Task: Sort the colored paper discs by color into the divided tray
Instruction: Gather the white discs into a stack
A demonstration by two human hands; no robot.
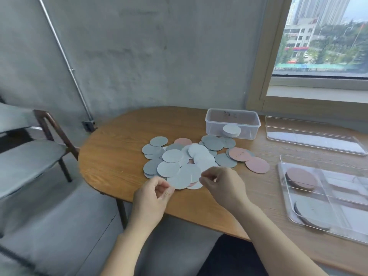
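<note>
1. Left hand (153, 194), right hand (223, 184): fingers curled at the pile's near edge; grasp could not be confirmed.
2. Divided tray (338, 198), right: pink stack (300, 178) and grey stack (310, 214) in separate compartments.
3. Disc pile (185, 158) lay mid-table (119, 152).
4. Clear box (251, 128) beyond held white discs (231, 130).

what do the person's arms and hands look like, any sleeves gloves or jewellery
The left hand and right hand wear no gloves, and no rings, watch or bracelet show. Both arms are uncovered as far as the frame reaches: no sleeves in view.
</note>
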